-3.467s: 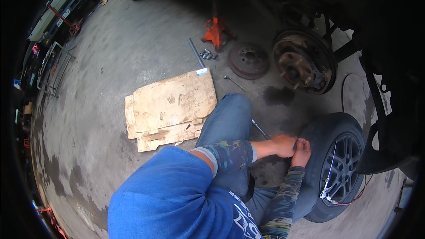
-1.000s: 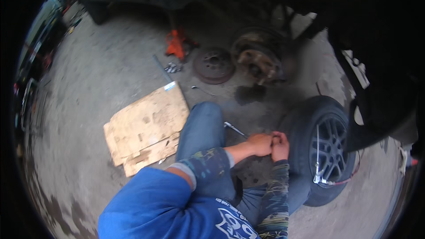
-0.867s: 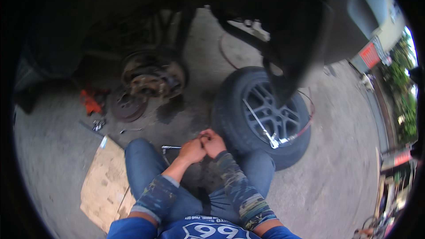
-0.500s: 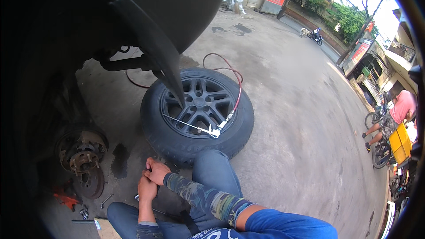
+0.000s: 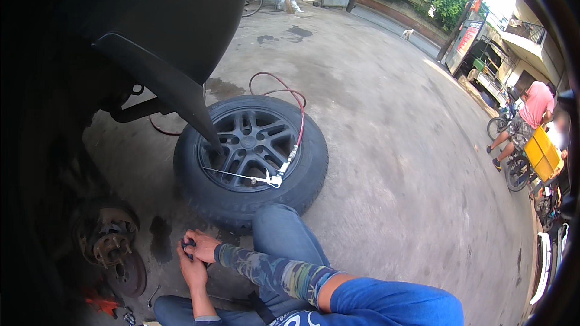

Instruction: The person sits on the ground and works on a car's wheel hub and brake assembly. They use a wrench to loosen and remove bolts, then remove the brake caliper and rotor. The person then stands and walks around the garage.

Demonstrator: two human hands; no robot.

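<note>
My hands meet low in front of me, left of my bent knee. Between their fingers is a small dark part, too hidden to name its kind. My right hand, coming from a camouflage sleeve, is closed on it from above. Below it, my left hand has its fingers curled against the same piece. To the left of both hands is a rusty wheel hub with studs, and a round brown disc-like part lies below it.
A tire on a dark alloy wheel lies flat ahead, bearing a white air blow gun with a red hose. A dark vehicle body overhangs at left. A wrench and red-orange thing lie nearby. One person stands far right.
My view has shifted, so the tire and vehicle sit farther left. My hands have parted slightly, and the dark part now shows between them. The motorcycle on the road is out of sight.
</note>
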